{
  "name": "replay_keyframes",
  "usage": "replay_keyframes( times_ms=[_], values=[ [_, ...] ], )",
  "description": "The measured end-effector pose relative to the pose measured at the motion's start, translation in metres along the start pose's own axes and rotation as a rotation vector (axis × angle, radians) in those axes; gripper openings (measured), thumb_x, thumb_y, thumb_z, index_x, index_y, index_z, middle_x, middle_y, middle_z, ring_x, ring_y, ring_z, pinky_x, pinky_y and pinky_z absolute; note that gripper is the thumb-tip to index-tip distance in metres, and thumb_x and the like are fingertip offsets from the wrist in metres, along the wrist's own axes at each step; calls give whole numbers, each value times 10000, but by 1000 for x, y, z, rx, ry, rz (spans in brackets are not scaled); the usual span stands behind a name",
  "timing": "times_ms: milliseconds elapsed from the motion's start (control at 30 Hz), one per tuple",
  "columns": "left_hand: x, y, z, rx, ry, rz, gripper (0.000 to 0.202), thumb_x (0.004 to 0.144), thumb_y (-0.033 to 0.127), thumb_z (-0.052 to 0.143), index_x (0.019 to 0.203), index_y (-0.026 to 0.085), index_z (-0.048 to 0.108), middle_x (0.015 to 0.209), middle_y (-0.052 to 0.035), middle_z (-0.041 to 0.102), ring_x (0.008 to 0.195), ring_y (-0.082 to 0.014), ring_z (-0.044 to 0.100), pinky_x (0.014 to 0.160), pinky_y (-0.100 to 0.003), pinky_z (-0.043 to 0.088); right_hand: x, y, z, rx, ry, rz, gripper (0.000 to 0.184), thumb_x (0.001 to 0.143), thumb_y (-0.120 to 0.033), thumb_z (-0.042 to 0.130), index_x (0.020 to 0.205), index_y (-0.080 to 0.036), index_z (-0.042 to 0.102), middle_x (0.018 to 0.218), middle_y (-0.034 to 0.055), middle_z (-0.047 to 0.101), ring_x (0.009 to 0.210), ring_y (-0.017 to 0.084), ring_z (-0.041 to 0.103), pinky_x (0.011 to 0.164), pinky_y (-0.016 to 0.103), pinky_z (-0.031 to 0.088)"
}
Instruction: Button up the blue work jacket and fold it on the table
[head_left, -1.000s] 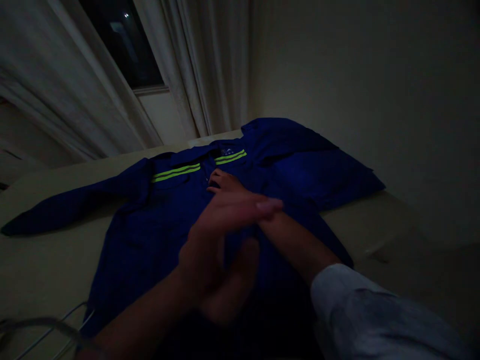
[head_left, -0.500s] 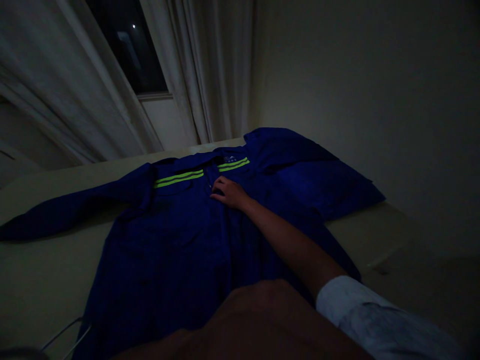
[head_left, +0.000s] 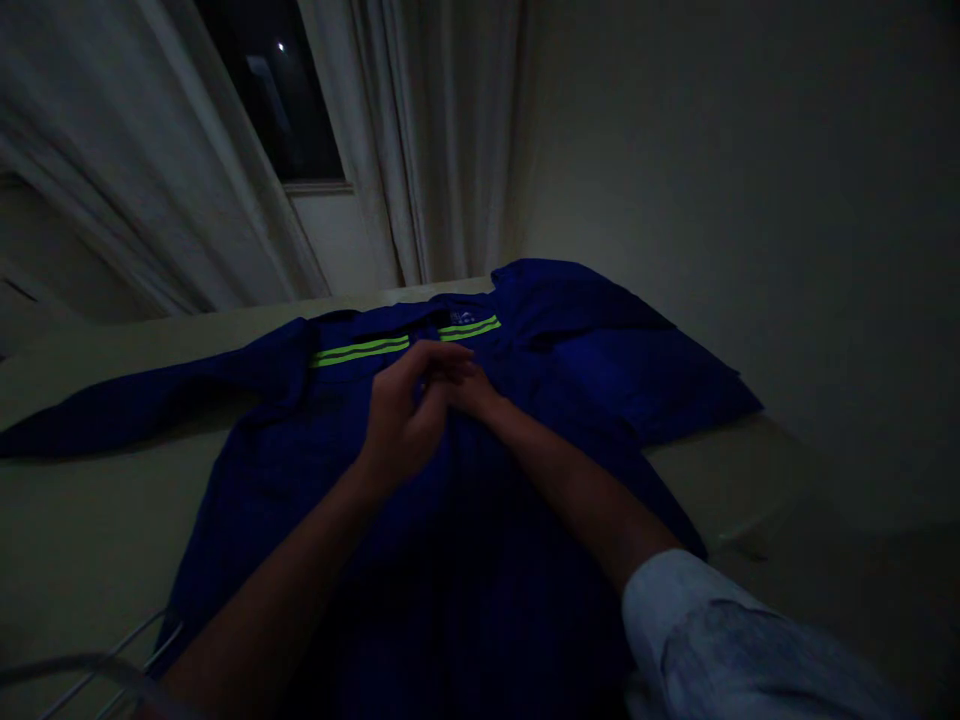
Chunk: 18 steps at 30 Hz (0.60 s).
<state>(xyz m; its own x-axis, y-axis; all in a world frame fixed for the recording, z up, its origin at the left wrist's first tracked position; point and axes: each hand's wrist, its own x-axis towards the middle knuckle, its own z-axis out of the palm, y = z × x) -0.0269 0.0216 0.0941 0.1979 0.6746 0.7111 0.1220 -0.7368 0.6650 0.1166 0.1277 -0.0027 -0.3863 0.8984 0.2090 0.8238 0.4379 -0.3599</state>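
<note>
A dark blue work jacket point(head_left: 300, 500) with yellow-green stripes across its chest lies spread front side up. At the top of its front opening, just under the stripes, my right hand point(head_left: 474, 390) has its fingers bent on the cloth, closed at the front edge. My left hand point(head_left: 405, 410) arches over these fingers and hides most of them. Its own fingers are curved, with a gap between them and the thumb, and nothing shows in that gap. In the dim light I cannot make out any zip pull or button under the hands.
The jacket lies on a pale table point(head_left: 90, 530). Behind it hang long curtains point(head_left: 435, 150) beside a dark window point(head_left: 281, 100), with a plain wall point(head_left: 720, 180) to the right. Thin white wires point(head_left: 124, 655) cross the lower left corner.
My left hand has come up from below to my right hand at the jacket's front. My right hand stays at about the same spot. The view has shifted slightly.
</note>
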Motion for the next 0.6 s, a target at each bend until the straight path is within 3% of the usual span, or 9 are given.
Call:
replay_keyframes(
  times_ms=[133,233,367,500,600],
  values=[
    [-11,-96,-8,635,-83,-290,414,855,47,477,1189,150,698,1225,-133,746,1167,-275,684,1049,-442,520,-1,-9,-5,-184,-2,-25,283,1098,-359,464,1208,-231,691,1382,74,618,1124,208,668,890,303,545],
    [-32,-131,-15,833,-307,-345,576,893,66,442,1445,158,576,1506,-139,610,1366,-273,586,1167,-458,437,0,-8,-3,-204,13,-76,269,1107,-353,455,1225,-230,663,1401,65,594,1123,188,664,853,279,554],
    [-41,-138,-17,871,-492,-340,610,970,121,360,1571,157,457,1594,-123,524,1478,-243,486,1236,-460,356,2,-2,0,-183,34,-147,239,1105,-316,474,1196,-189,655,1366,98,586,1153,191,639,878,284,551],
    [-35,-137,-17,872,-534,-384,576,1000,178,334,1546,225,511,1611,-57,511,1518,-227,431,1257,-469,318,-1,-5,-8,-170,5,-252,160,1075,-239,538,1120,-152,665,1282,113,604,1124,189,627,947,301,531],
    [-32,-135,-18,849,-557,-403,565,1014,246,335,1550,250,514,1635,-37,477,1530,-235,412,1261,-491,308,-20,-19,-22,-180,-79,-323,121,1049,-216,583,1089,-144,671,1249,116,610,1072,189,634,919,302,537]
  ],
)
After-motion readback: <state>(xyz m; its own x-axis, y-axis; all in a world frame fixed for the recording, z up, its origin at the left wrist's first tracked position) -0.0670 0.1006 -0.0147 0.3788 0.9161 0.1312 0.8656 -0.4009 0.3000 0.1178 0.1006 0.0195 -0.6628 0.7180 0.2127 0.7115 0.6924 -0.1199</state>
